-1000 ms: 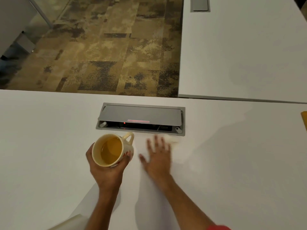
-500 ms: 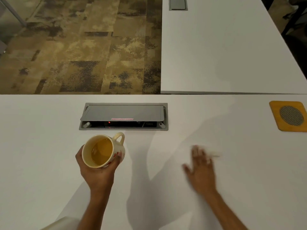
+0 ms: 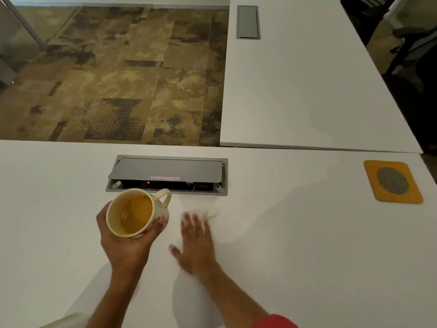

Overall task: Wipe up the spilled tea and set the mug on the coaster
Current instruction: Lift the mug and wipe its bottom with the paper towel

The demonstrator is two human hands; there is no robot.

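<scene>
My left hand (image 3: 125,245) holds a cream mug (image 3: 136,215) of yellow tea above the white table (image 3: 307,256), its handle pointing away to the right. Just right of the mug, my right hand (image 3: 196,242) lies flat on the table with fingers spread, blurred by motion. It presses down a pale tissue (image 3: 211,213), of which only a bit shows past the fingertips. No spilled tea is plainly visible on the white surface. The orange coaster (image 3: 392,182) with a round grey mesh centre lies at the table's far right edge.
A grey cable box (image 3: 168,174) with its lid ajar is set into the table just beyond the mug. A second white table (image 3: 307,79) adjoins at the back right, with its own grey hatch (image 3: 247,22). Patterned carpet lies beyond the table edge. Dark chairs stand far right.
My right hand swept right across the table, then came back left beside the mug. The mug in my left hand stayed about where it was.
</scene>
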